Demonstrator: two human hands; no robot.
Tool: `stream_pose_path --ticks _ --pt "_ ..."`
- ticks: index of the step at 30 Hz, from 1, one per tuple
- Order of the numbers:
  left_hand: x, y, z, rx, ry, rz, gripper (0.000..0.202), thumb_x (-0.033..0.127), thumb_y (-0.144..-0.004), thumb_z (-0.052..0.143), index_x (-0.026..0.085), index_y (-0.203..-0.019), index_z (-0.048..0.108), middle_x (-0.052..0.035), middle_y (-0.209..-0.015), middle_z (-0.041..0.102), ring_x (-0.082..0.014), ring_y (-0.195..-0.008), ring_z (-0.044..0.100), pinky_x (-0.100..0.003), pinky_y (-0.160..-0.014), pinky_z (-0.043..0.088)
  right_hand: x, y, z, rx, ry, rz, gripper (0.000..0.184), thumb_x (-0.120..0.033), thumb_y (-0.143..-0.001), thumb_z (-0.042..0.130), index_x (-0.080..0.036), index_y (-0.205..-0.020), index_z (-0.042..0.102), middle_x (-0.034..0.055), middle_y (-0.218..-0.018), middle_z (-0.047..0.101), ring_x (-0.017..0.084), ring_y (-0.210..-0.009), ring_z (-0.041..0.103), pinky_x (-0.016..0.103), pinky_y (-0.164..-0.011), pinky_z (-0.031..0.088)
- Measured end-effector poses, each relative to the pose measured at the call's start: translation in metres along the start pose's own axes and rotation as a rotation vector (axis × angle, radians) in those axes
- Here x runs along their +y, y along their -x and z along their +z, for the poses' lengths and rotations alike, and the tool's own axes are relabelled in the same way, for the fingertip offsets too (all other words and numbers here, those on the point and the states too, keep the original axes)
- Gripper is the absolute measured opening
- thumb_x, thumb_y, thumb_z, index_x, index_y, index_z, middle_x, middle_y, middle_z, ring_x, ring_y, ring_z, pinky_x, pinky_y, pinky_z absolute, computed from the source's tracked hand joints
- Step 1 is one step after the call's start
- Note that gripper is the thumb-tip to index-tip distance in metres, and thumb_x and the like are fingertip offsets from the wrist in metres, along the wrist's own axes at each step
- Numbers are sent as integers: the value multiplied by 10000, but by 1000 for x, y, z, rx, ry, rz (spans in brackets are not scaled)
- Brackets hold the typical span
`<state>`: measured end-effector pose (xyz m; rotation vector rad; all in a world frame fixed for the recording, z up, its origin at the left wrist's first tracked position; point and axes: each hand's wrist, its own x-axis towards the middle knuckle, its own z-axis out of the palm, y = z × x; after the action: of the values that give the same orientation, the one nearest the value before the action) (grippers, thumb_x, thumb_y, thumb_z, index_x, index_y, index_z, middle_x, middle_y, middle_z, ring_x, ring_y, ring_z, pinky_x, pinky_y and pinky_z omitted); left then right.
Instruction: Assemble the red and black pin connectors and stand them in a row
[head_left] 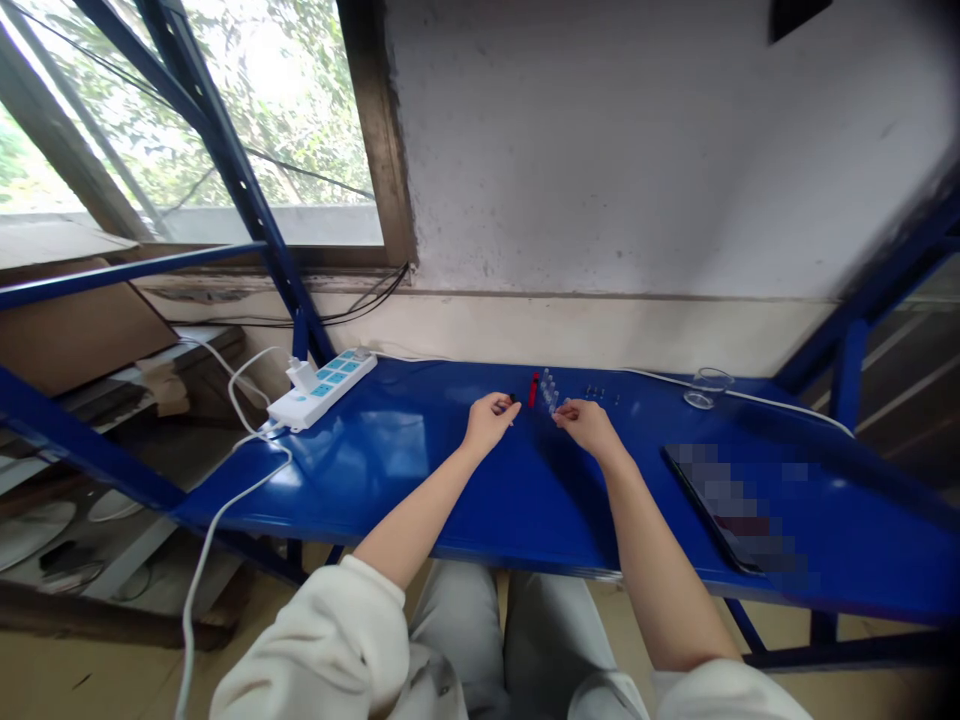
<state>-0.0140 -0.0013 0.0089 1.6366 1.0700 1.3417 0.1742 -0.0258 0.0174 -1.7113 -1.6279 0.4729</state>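
Over the middle of the blue table [360, 460], my left hand [487, 420] is closed in a pinch on a small black piece [514, 399] whose kind is too small to make out. A short way to its right, my right hand [591, 426] has thumb and fingertips together at the near end of a row of small clear pieces [548, 385], apparently gripping the nearest one. Between the hands and slightly beyond them lies a narrow red piece [533, 390]. Several tiny screw-like parts [592, 391] stand or lie just past my right hand.
A white power strip [322, 390] with a plugged-in adapter sits at the table's left end, its cable hanging over the edge. At right are a clear round container [699, 399], a white cable [787, 408] and a dark tablet-like device [712, 510]. Blue frame posts flank the table.
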Motion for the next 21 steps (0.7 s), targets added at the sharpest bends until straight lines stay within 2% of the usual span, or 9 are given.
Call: stream_pose_path --ticks 2,4,10,16,21 --pt "-1 -1 8 -60 -142 38 156 311 -654 628 159 -684 611 -23 -641 607 -108 -533 512 -229 -537 392 4 0 -1 -7 76 69 86 -255 -686 583 -179 -685 625 47 -643 649 170 -642 606 250 -580 415" --pt "-2 -4 15 -71 -235 46 126 285 -634 638 165 -667 620 -27 -645 617 -115 -546 507 -236 -553 383 4 0 1 25 145 91 104 -284 -693 587 -189 -680 626 51 -664 655 183 -663 611 249 -561 401" --pt "-6 -13 28 -15 -314 21 81 244 -628 626 178 -596 591 -13 -593 580 -133 -569 505 -242 -563 364 -2 3 14 128 294 70 150 -343 -716 580 -210 -723 649 62 -707 661 191 -649 610 244 -496 351" --pt "-12 -17 35 -40 -533 -31 104 175 -594 647 185 -541 557 -20 -580 546 -168 -618 518 -258 -589 369 6 2 21 116 366 68 157 -350 -714 580 -210 -710 651 60 -665 644 175 -595 594 236 -464 336" --pt "-8 -14 32 -29 -592 12 165 254 -577 704 183 -564 556 -44 -642 533 -222 -745 524 -287 -659 366 6 2 19 49 355 125 229 -390 -713 576 -208 -833 646 77 -751 651 198 -659 603 253 -496 367"
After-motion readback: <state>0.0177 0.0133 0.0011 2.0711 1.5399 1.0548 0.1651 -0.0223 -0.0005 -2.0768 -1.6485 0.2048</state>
